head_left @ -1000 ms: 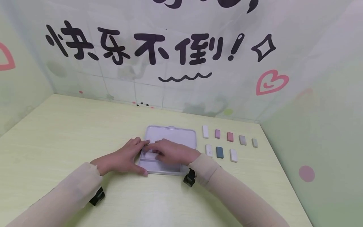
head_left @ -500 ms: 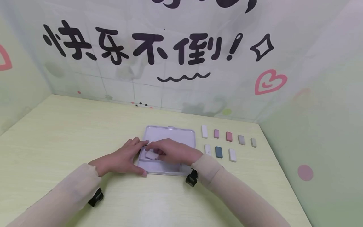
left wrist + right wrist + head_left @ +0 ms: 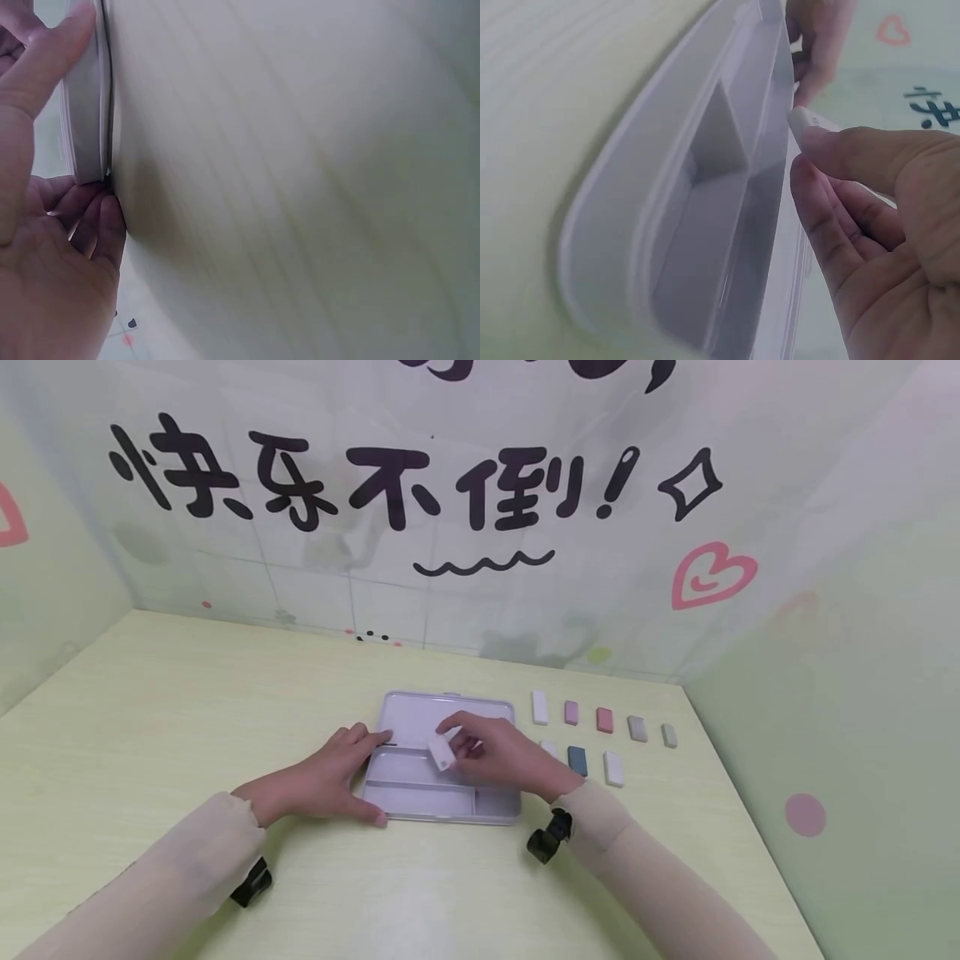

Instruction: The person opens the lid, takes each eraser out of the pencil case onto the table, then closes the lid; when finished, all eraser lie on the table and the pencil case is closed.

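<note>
A pale lilac plastic case (image 3: 420,712) lies with its lid folded back, its near half divided into compartments. My left hand (image 3: 322,779) grips the case by its left side, thumb at the front corner and fingers farther back along the edge. Between thumb and fingers, my right hand (image 3: 512,758) pinches a small white eraser (image 3: 441,752), tilted above the case. In the right wrist view only one end of that eraser (image 3: 802,123) sticks out past the thumb. The left and front compartments show bare floors; the right hand partly covers the right side.
To the right of the case, erasers stand in two rows. Among them are a long white eraser (image 3: 539,707), a pink one (image 3: 572,712), a red one (image 3: 604,720) and a blue one (image 3: 577,761). A printed sheet (image 3: 480,602) hangs behind the table.
My right hand has lifted the white eraser out of the case's left compartment and moved it right. The left hand stays on the case.
</note>
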Demonstrator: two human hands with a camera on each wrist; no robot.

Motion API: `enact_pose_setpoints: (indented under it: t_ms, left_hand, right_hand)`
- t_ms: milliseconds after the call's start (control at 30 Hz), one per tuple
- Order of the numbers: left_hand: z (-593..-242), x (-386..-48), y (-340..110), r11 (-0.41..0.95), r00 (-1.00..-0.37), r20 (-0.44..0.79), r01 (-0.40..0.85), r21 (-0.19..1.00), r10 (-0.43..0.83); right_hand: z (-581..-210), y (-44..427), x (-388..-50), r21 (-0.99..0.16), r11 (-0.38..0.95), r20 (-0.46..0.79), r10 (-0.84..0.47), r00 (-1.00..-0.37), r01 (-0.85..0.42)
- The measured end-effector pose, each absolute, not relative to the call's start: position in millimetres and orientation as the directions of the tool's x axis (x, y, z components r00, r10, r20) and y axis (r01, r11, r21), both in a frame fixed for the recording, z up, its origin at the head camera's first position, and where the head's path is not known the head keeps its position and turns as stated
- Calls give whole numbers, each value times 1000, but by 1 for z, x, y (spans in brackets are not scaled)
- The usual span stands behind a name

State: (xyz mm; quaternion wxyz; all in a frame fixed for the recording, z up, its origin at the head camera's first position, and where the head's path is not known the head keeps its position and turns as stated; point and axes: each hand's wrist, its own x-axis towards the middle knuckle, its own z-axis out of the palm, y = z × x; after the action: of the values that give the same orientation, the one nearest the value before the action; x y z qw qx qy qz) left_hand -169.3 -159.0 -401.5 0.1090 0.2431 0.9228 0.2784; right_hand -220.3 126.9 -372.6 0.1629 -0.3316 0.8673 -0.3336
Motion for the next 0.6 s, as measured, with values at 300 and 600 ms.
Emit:
enact_pose_setpoints:
  t_ms: [300,600]
  left_hand:
    - [-406,-168,-163,724,-862,-59,384,573,504]
    - [-409,-171,-164,728,-861,-57,391,563,506]
  right_hand:
    - [-377,176,-220,-743,554,-21,-580,-815,-375]
    - [-377,236,-213,-755,584,6,-450,-893,-299]
